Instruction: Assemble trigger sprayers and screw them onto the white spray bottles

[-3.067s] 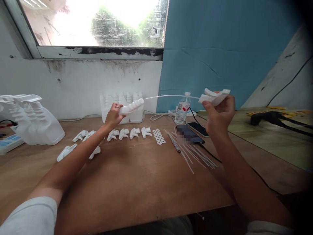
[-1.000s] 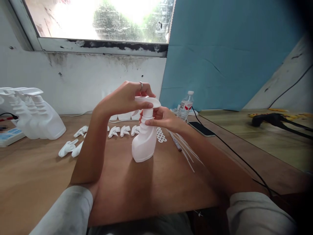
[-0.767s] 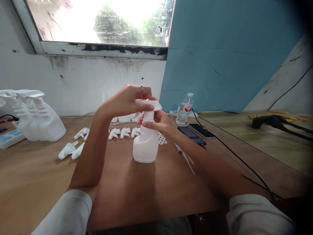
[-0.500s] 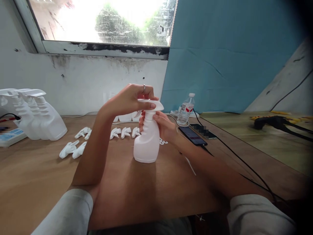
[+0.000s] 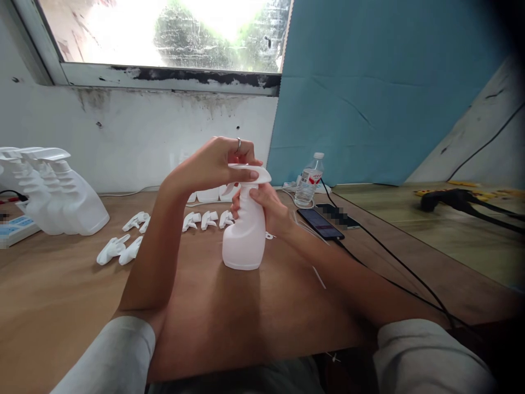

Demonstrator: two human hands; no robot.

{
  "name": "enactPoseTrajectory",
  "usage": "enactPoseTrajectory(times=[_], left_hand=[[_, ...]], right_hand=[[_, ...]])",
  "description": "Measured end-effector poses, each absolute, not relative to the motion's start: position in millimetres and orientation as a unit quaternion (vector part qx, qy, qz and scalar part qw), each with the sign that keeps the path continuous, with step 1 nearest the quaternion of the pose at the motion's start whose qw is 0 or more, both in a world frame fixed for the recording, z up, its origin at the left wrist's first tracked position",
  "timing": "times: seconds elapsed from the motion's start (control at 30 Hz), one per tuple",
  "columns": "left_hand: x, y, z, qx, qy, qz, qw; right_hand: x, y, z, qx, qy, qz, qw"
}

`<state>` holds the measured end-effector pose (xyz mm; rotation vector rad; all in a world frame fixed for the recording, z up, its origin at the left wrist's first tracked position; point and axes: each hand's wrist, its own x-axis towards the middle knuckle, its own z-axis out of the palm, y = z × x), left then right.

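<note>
A white spray bottle (image 5: 244,241) stands upright on the brown table in front of me. On its neck sits a white trigger spray head (image 5: 262,174). My left hand (image 5: 225,158), a ring on one finger, is closed round the spray head from above, thumb along its near side. Wrapped about the bottle's neck just below it is my right hand (image 5: 273,208), with fingertips showing on the left side. Behind the bottle lie several loose white trigger parts (image 5: 209,220). Small white rings (image 5: 269,236) lie partly hidden behind my right wrist.
Several white spray bottles with heads (image 5: 61,191) stand at the left, beside a blue-and-white box (image 5: 20,230). More white spray head pieces (image 5: 110,250) lie near my left forearm. A water bottle (image 5: 309,180), phones (image 5: 320,223) and black cables (image 5: 394,254) are at the right.
Both hands keep their hold on the spray bottle and its head, with barely any visible movement. The whole view has shifted slightly.
</note>
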<state>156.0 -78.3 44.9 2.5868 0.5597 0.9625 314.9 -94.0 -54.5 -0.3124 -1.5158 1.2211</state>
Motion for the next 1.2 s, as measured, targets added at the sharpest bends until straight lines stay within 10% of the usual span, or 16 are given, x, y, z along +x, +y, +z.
enactPoseTrajectory(times=[0.9,1.2], left_hand=[[158,-76,44,0.902,0.201,0.339,0.177],[161,-74,34,0.868,0.174,0.413,0.216]], right_hand=[[313,-96,-52,-0.181,-0.626,0.486,0.582],[333,-88,-41,-0.227,-0.642,0.614,0.400]])
